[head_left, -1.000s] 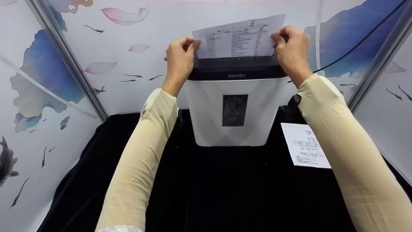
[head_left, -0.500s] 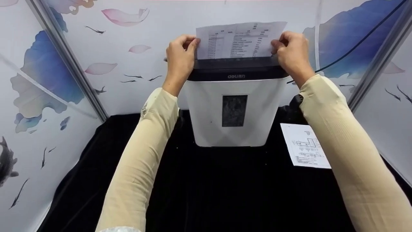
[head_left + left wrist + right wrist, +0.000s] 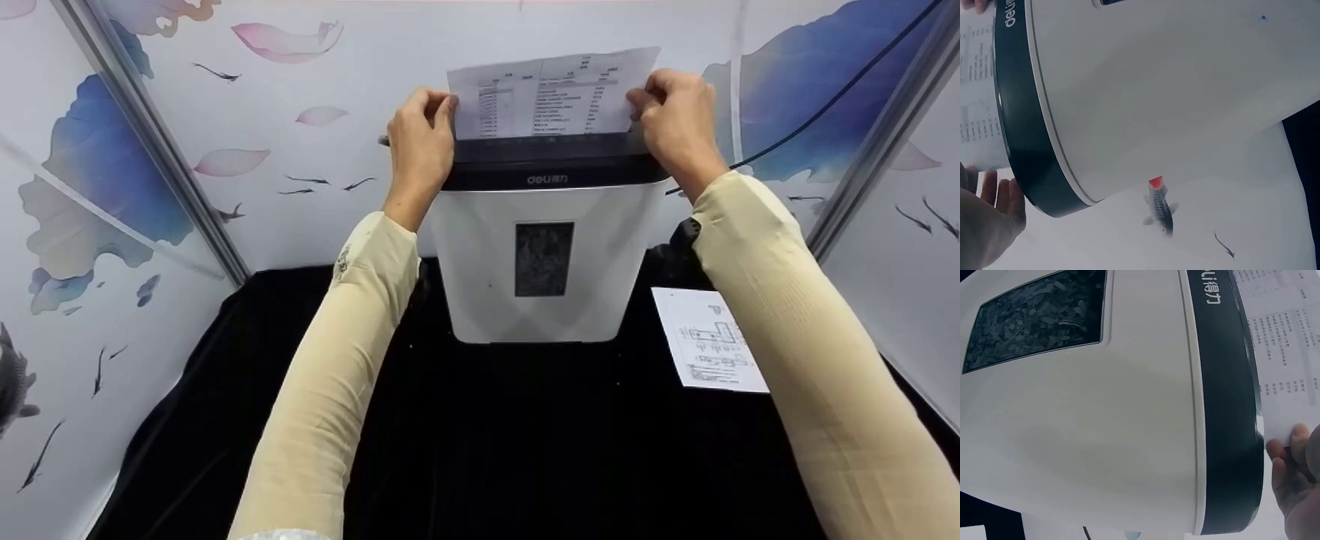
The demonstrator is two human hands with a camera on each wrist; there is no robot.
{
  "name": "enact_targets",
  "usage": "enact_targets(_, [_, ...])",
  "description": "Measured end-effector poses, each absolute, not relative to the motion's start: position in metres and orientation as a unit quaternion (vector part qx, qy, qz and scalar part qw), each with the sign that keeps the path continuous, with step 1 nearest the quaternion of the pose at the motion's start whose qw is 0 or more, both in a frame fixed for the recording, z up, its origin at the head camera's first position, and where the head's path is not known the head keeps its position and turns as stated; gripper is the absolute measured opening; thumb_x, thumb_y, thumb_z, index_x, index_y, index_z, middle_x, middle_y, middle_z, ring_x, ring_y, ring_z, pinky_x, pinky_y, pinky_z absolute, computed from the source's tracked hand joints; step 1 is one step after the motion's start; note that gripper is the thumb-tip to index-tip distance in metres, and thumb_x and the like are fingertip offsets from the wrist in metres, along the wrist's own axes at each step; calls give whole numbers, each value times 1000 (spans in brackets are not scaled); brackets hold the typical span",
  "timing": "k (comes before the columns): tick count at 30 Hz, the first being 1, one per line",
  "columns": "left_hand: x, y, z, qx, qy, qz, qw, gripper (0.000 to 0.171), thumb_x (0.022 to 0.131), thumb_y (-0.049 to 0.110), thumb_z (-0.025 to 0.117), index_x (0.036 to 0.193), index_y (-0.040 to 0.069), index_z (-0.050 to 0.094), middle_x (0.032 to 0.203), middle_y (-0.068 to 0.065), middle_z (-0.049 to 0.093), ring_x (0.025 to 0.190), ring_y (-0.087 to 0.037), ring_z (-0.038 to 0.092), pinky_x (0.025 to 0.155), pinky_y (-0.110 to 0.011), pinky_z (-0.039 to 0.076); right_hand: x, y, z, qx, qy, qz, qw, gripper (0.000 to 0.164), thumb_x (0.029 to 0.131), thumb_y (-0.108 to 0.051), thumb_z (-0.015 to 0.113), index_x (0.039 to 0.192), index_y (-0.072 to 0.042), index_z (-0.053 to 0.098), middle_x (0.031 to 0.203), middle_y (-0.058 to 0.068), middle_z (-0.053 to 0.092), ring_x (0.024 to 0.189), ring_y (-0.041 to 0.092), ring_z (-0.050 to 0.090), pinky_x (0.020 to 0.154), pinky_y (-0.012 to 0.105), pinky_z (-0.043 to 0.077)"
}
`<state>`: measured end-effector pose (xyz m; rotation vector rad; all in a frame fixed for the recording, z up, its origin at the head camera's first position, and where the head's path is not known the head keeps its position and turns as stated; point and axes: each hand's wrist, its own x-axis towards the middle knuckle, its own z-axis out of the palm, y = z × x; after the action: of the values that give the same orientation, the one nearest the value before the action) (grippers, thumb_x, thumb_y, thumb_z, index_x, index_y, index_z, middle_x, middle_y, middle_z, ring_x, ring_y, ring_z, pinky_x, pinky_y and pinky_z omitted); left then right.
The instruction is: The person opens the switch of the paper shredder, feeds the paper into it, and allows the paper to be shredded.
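Observation:
A printed sheet of paper (image 3: 555, 97) stands upright at the top of a white paper shredder (image 3: 484, 255), its lower edge hidden behind the dark shredder head (image 3: 555, 161). My left hand (image 3: 422, 154) pinches the sheet's left edge between thumb and fingers. At the opposite edge, the right hand (image 3: 679, 124) pinches it in the same way. The right wrist view shows thumb and fingertips on the sheet's corner (image 3: 1283, 416), close above the shredder head. In the left wrist view, the left hand (image 3: 991, 219) is beside the head's end, partly cut off by the frame.
Paper shreds fill the shredder's window (image 3: 1039, 318). A second printed sheet (image 3: 709, 341) lies on the black cloth (image 3: 525, 442) at the right, partly covered by the right sleeve. A black cable (image 3: 832, 112) runs along the right. Printed wall panels (image 3: 300, 45) enclose the back and sides.
The sheet's right side has come down toward the shredder head since one second ago, and its top edge slopes less. Both hands keep their pinch at nearly the same places.

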<state>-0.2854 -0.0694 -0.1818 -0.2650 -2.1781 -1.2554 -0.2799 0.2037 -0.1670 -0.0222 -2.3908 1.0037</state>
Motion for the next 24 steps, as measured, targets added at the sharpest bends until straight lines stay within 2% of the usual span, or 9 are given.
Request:
enact_targets(5, [-286,-69,-184,-113,-826,-471,287,21,105,21,52,115,5,62,112,-6,71,97,-12,60,90,-22,45,-279,202,-167,-4,-885,363,290,23,102,-18,58,107,1,71,96,5,70,77,2,55,63,15,41])
enact_targets(11, [-287,-66,-185,-110,-836,-458,282,22,105,21,53,119,5,59,114,-8,72,102,-15,63,96,-26,45,-280,204,-169,-2,-889,360,284,22,102,-16,58,109,1,70,104,10,71,79,4,57,64,15,41])
enact_targets(15, [-288,-64,-183,-123,-838,-459,268,24,102,25,58,119,7,61,114,-7,73,102,-14,64,94,-25,47,-282,207,-170,5,-887,366,281,20,101,-14,60,106,2,70,101,10,71,78,3,56,65,15,41])
enact_targets(20, [-291,-63,-186,-118,-847,-437,279,21,99,23,63,104,4,70,104,-8,75,89,-12,61,86,-23,46,-280,209,-171,1,-886,378,269,22,100,-17,61,109,0,72,95,3,72,78,2,55,67,14,43])
enact_targets(24, [-294,-62,-186,-107,-853,-420,292,21,99,20,63,101,1,70,101,-11,75,87,-14,59,83,-26,47,-281,206,-171,-2,-878,401,263,24,101,-21,60,111,-2,71,106,8,76,76,-3,60,66,13,44])
